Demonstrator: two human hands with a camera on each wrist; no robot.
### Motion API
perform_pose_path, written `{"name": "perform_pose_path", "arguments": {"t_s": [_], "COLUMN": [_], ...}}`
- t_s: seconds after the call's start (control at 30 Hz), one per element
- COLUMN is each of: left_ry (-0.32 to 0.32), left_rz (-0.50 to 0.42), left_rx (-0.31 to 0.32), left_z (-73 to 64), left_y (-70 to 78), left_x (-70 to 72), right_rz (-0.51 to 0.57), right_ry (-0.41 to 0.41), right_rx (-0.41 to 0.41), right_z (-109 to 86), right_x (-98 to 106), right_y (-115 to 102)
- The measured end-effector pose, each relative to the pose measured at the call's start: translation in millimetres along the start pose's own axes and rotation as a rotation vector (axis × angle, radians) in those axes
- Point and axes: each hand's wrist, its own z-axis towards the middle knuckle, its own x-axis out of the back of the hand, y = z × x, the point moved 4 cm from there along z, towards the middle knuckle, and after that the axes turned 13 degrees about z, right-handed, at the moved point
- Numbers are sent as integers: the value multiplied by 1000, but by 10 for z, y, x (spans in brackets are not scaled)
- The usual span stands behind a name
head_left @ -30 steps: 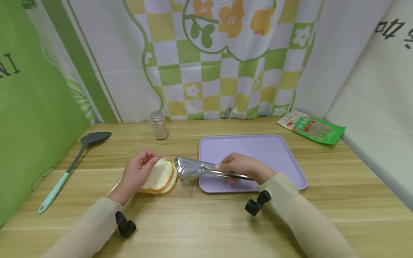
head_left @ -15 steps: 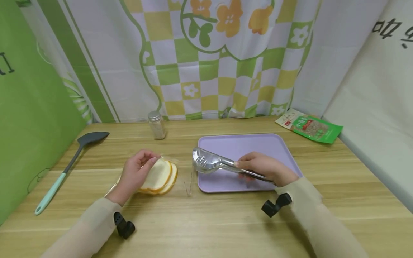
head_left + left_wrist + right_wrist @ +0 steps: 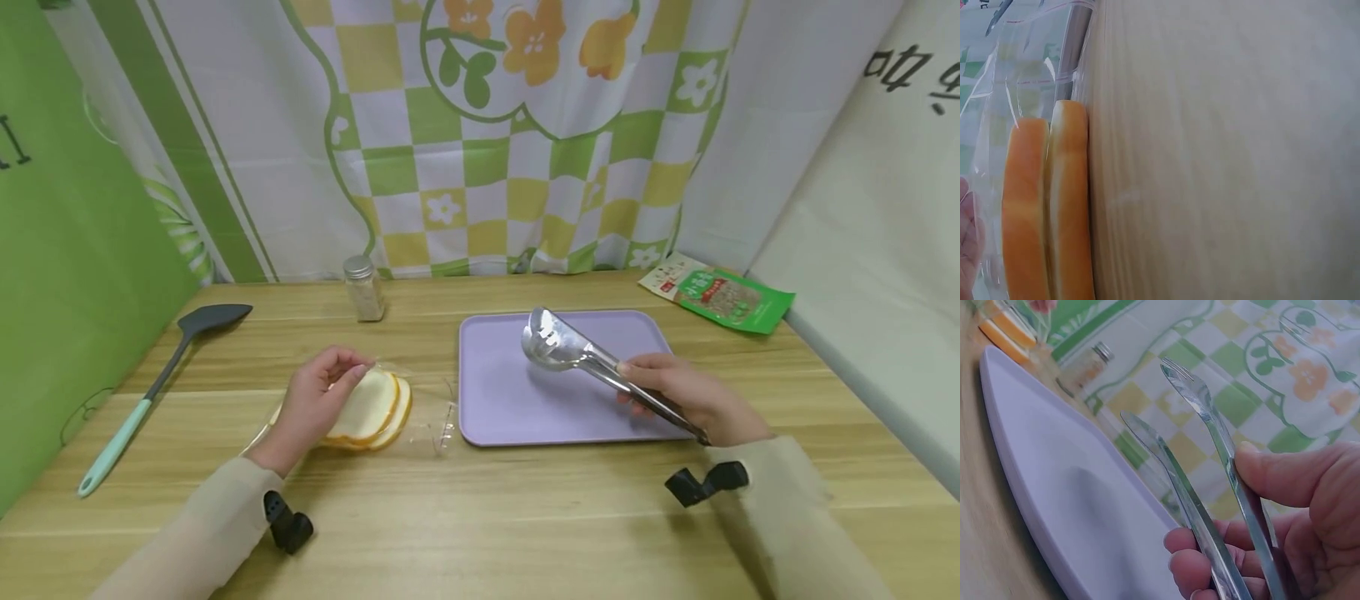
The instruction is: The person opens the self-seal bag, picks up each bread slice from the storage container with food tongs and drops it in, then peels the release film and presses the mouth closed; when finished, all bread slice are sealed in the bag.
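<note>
Two bread slices (image 3: 367,408) with golden crusts lie stacked in a clear plastic bag (image 3: 431,429) on the left of the table. My left hand (image 3: 318,406) pinches the bag's upper film between thumb and forefinger, above the bread. In the left wrist view the crusts (image 3: 1025,212) show edge-on inside the bag. Metal serving tongs (image 3: 577,354) are gripped by my right hand (image 3: 686,392) over a lilac tray (image 3: 502,421). Seen from the right wrist, the tong arms (image 3: 1210,525) are slightly apart, thumb on one side and fingers on the other, with nothing between their heads.
At the far left lies a spatula (image 3: 180,358) with a dark head and mint handle. A glass shaker (image 3: 365,292) with a metal lid stands at the back. A green and white food packet (image 3: 723,296) lies at the back right. A patterned cloth (image 3: 510,167) hangs behind the table.
My right hand has carried the tongs rightward, from beside the bread to over the tray, and their heads now point more upward. My left hand stays at the bag.
</note>
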Motion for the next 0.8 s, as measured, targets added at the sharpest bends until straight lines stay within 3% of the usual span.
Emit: {"name": "perform_pose_path", "arguments": {"t_s": [0.2, 0.5, 0.67, 0.8], "left_ry": [0, -11, -9, -5], "left_rz": [14, 35, 34, 25], "left_rx": [-23, -20, -27, -31], "left_z": [10, 12, 6, 4], "left_y": [23, 12, -2, -1], "left_x": [-12, -21, -23, -22], "right_rz": [9, 135, 230, 231], "right_ry": [95, 279, 361, 460], "right_rx": [-6, 40, 33, 24], "right_z": [-206, -535, -689, -763], "right_x": [299, 790, 971, 1075], "right_y": [65, 172, 239, 290]}}
